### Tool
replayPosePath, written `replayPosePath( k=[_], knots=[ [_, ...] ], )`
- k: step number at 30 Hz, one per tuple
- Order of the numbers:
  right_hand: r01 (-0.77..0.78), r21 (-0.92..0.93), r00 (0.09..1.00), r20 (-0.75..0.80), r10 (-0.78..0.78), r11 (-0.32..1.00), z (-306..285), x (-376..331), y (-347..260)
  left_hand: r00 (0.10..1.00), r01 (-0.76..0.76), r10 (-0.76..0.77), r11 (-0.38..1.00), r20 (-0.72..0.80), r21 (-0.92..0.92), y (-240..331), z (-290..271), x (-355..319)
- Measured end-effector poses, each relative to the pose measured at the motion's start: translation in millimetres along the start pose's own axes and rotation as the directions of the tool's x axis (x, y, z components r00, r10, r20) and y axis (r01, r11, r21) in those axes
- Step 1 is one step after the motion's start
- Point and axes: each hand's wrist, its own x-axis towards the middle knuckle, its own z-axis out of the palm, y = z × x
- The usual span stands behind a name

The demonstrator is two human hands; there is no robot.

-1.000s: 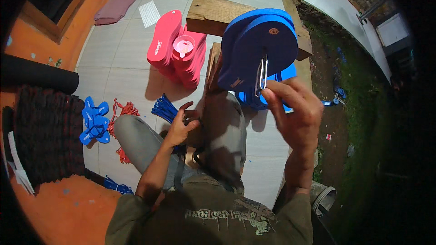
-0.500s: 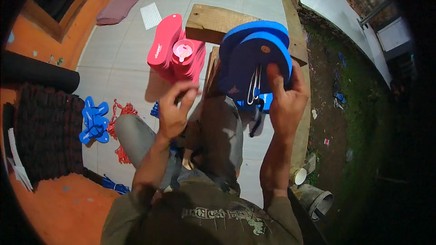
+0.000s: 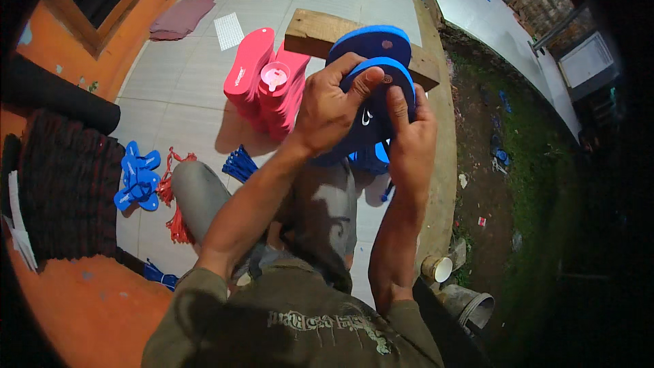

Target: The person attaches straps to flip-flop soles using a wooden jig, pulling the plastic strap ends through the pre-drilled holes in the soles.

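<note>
The person is gripping a blue sandal sole [image 3: 373,105] at chest height with both hands, left hand [image 3: 327,105] clasping its top edge and right hand [image 3: 409,133] pinching its side, seemingly fitting a strap, which likely calls for firm pressing through the hole.

The sandal sole [image 3: 371,112] is dark blue with a small white mark. Left of it, the stacked soles [image 3: 262,78] are pink-red. Farther left, the straps [image 3: 138,178] are bright blue, beside red ties [image 3: 177,215]. The floor [image 3: 184,95] is pale grey tile.
</note>
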Motion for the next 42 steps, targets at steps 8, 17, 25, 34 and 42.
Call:
replayPosePath(
  k=[8, 17, 25, 34, 42],
  knots=[
    [0.053, 0.022, 0.978, 0.202, -0.057, 0.998, 12.9, -89.2, 36.5, 0.994, -0.109, 0.106, 0.947, -0.027, -0.301, -10.3, -29.6, -130.1],
    [-0.170, 0.313, 0.972, -0.102, 0.211, 0.934, -17.1, -88.7, 86.8, 0.811, 0.327, -0.424, 0.899, 0.402, 0.290, -69.9, -64.1, -135.9],
    [0.166, -0.615, 0.928, -0.168, -0.333, 0.771, -20.2, -61.1, 51.0, 0.876, 0.320, -0.393, 0.907, 0.279, 0.273, -33.7, -115.4, -62.7],
    [-0.153, 0.363, 0.988, 0.053, 0.143, 0.919, 10.5, -64.0, 62.1, 0.948, 0.200, -0.120, 0.945, 0.294, -0.258, -1.4, -46.3, -37.4],
    [0.429, 0.245, 0.872, 0.140, -0.470, 0.869, -11.7, -28.1, 57.1, 0.806, -0.410, 0.463, 0.886, 0.370, -0.216, -22.2, -38.5, -23.5]
  ],
)
